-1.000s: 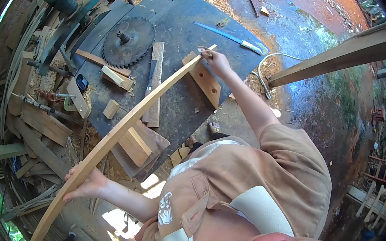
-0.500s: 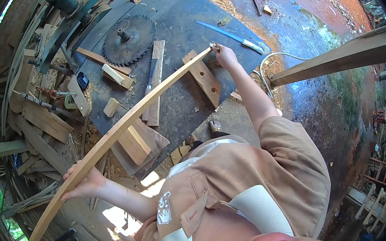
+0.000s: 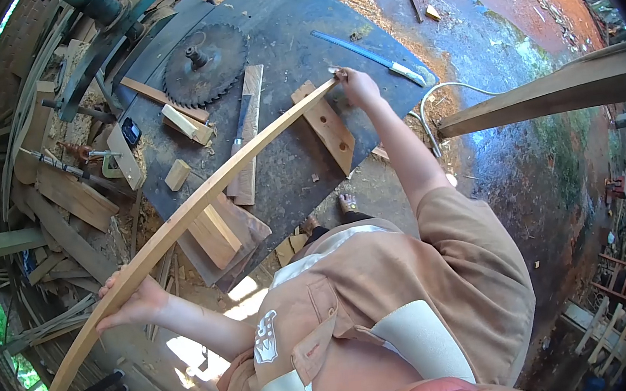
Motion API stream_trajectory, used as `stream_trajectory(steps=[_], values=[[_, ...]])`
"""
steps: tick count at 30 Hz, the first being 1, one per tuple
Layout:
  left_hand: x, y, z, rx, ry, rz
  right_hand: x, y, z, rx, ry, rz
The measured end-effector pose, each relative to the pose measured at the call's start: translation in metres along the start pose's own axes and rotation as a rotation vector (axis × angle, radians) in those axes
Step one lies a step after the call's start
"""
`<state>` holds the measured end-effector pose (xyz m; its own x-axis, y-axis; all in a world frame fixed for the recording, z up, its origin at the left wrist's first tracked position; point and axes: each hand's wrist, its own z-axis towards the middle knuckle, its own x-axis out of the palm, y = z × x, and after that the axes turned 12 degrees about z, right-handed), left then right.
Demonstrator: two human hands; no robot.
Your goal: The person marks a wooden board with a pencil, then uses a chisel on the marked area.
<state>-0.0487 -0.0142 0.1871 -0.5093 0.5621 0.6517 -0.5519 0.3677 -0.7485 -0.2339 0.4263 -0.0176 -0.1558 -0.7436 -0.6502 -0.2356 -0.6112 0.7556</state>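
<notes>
A long, narrow wooden strip slants across the view above the dark table. My left hand is closed around its near part, thumb below and fingertips over the far edge. At the other end, my right hand pinches the strip's tip. A small pale, shiny object shows at those fingertips; I cannot make out what it is. Beneath the right end of the strip lies a wooden block with two holes. A slim dark-bladed tool rests on a thin board, partly hidden by the strip.
A toothed circular saw blade lies on the dark table. Near the right edge is a long blue tool with a pale handle. Wood blocks and a tape measure sit at left. A wooden post juts in from the right.
My right hand and the strip's far end have shifted slightly left. The table's things also sit slightly further left in view. Both hands keep their hold.
</notes>
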Motion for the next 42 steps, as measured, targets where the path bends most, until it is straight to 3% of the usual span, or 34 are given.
stream_trajectory(steps=[1,2,4,8,13,16,18,19,20,22,26,31,32,35,38,42], values=[[0.001,-0.001,-0.002,-0.012,0.020,-0.012,-0.007,0.002,0.005,0.138,0.114,0.131],[0.003,-0.001,-0.004,-0.006,0.021,-0.012,-0.007,0.000,0.009,0.134,0.116,0.134],[0.006,0.000,-0.006,0.025,-0.061,0.017,-0.002,-0.008,0.017,0.063,0.099,0.125],[-0.004,0.000,-0.002,0.023,-0.019,-0.022,0.009,-0.003,0.003,-0.109,0.075,-0.001],[0.000,0.000,-0.002,0.015,0.050,0.006,0.006,0.018,-0.022,-0.105,0.050,0.124],[0.001,0.001,-0.001,0.027,0.038,0.009,0.006,0.004,-0.005,-0.008,0.088,0.129],[-0.003,0.000,0.000,0.022,0.081,0.003,0.008,-0.009,0.010,0.017,0.006,0.006],[-0.003,0.000,0.000,0.016,0.124,-0.004,0.001,-0.006,0.013,0.158,0.087,0.079],[-0.003,0.000,-0.001,0.019,0.123,-0.003,0.003,-0.014,0.019,0.156,0.089,0.080],[0.001,-0.001,-0.004,0.011,0.077,-0.023,0.010,-0.020,0.027,-0.018,-0.001,-0.066],[-0.005,0.002,-0.002,0.005,0.144,-0.054,0.019,-0.029,0.022,0.044,-0.029,-0.016],[-0.005,0.003,0.001,0.029,0.165,-0.053,0.017,0.027,-0.018,-0.043,0.091,-0.006],[-0.004,0.003,0.001,0.027,0.161,-0.054,0.015,0.049,-0.035,-0.095,0.177,0.034],[0.000,0.004,0.000,0.024,0.136,-0.035,0.029,0.101,-0.088,-0.482,0.128,0.322],[-0.001,0.003,0.002,0.049,0.134,0.014,0.030,0.129,-0.120,-0.573,0.153,0.294],[-0.004,0.005,0.003,0.036,0.096,0.001,0.029,0.103,-0.102,-0.624,0.078,0.332]])
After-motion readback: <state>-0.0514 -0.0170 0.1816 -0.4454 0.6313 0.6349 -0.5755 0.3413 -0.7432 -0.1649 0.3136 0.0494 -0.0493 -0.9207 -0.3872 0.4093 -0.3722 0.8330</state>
